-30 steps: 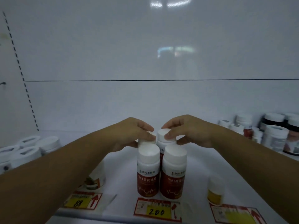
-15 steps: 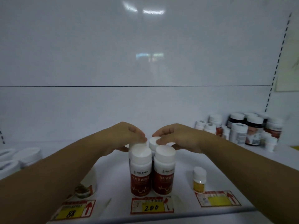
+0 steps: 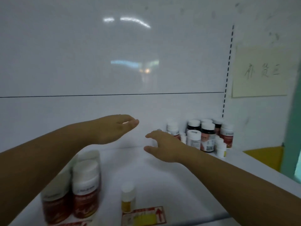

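Both my hands hover over a white shelf (image 3: 171,181) and hold nothing. My left hand (image 3: 114,128) hangs in the air with relaxed, slightly bent fingers pointing right. My right hand (image 3: 162,144) reaches toward the back right with fingers spread, just short of a cluster of bottles (image 3: 205,136). At the front left stand the red-labelled bottles with white caps (image 3: 84,190), partly hidden by my left forearm. The view is blurred by motion.
A small yellow-labelled white bottle (image 3: 127,198) stands at the shelf's front, behind a red and yellow price tag (image 3: 145,216). A paper note (image 3: 262,72) hangs on the right wall. A white back panel closes the shelf behind.
Both hands have let go of the white-capped bottles and lifted away to the right. The view has swung right, so the red-labelled bottles now sit at the lower left.
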Motion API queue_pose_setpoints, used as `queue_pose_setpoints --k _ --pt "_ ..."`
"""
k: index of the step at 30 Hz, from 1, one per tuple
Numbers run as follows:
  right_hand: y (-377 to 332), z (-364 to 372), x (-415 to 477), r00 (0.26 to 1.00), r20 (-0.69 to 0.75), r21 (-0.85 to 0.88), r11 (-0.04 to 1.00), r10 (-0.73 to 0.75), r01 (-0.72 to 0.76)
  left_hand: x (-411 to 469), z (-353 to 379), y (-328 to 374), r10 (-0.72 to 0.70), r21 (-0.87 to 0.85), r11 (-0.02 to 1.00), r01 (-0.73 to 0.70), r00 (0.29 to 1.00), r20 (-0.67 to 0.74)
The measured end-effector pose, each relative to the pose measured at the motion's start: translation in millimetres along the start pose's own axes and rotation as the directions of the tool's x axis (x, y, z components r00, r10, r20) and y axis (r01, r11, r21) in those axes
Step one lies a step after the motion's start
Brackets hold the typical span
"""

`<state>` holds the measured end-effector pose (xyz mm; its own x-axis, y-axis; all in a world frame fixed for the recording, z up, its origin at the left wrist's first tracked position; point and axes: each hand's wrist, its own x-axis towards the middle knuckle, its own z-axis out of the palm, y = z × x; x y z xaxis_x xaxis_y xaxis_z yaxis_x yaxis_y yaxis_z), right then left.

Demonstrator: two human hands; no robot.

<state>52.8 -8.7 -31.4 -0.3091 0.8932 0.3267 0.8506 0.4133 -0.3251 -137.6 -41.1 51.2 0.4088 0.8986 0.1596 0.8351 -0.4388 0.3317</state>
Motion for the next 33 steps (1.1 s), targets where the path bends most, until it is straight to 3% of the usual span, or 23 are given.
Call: queue_pose_setpoints --k 5,8,13,17,19,24,27,30,33 --pt "74.7 -31.8 -17.7 0.998 -0.045 0.01 0.999 -0.042 0.043 58.7 31.6 56.5 -0.001 0.07 0.998 -0.003 0.999 0.052" --pt "118.4 -42.7 -28.0 0.997 -0.076 -0.062 0.998 -0.01 0.006 91.3 57.4 58.6 -0.044 0.13 0.991 0.041 0.999 0.023" --pt "174.7 -48.9 -36.1 0.994 -0.103 0.004 1.0 0.026 -0.026 139.1 106.6 47.4 -0.134 0.164 0.977 0.135 0.991 -0.016" --pt "204.7 -52.5 -40.6 0.931 -0.364 0.071 0.997 0.003 0.024 168.3 142.9 43.1 -0.195 0.081 0.976 0.203 0.976 -0.099" --pt "216.0 -54.8 -44.8 0.906 -0.422 0.096 0.995 0.023 0.019 174.2 155.4 44.8 -0.237 0.042 0.968 0.247 0.957 -0.169" --pt "236.0 -50.8 -52.0 0.906 -0.398 0.128 0.987 0.141 -0.098 175.9 177.2 55.5 -0.4 -0.187 0.916 0.354 0.835 -0.379" --pt "247.4 -53.7 -55.9 0.885 -0.356 0.171 0.952 0.299 -0.253 169.3 184.6 64.1 -0.403 -0.202 0.915 0.349 0.79 -0.463" --pt "253.4 -55.1 -60.8 0.891 -0.226 0.16 0.917 0.395 -0.366 160.5 188.9 71.6 -0.433 -0.295 0.898 0.326 0.771 -0.468" --pt "250.6 -53.9 -64.7 0.905 -0.118 0.15 0.908 0.408 -0.39 148.8 191.6 85.9 -0.52 -0.541 0.806 0.238 0.72 -0.459"
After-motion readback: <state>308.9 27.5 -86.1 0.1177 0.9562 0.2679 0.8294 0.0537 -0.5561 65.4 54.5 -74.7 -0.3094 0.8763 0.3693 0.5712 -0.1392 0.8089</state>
